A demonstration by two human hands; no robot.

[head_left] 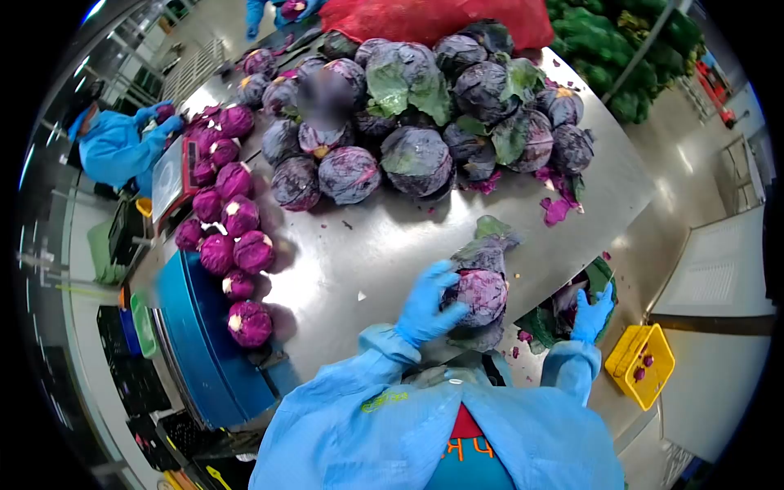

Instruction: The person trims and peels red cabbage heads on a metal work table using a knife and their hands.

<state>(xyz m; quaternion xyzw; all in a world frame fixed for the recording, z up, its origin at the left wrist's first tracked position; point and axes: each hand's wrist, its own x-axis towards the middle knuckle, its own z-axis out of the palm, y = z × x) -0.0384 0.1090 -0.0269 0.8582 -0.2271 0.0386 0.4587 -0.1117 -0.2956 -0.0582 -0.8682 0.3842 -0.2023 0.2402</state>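
Observation:
A red cabbage [482,296] with loosened outer leaves sits near the front edge of the steel table [343,253]. My left hand [428,306], in a blue glove, curves its fingers against the left side of this head and steadies it. Off the table's right edge, my blue-gloved right hand [594,314] has its fingers spread and nothing visible in it. Just beside and below that hand is a container of stripped leaves [563,306]; its walls are mostly hidden.
A large pile of untrimmed red cabbages [416,161] covers the table's far side. Trimmed purple heads [253,251] line the left, near a scale [170,181] and a blue bin [216,335]. A yellow crate [645,359] stands on the floor. A co-worker [122,147] works at far left.

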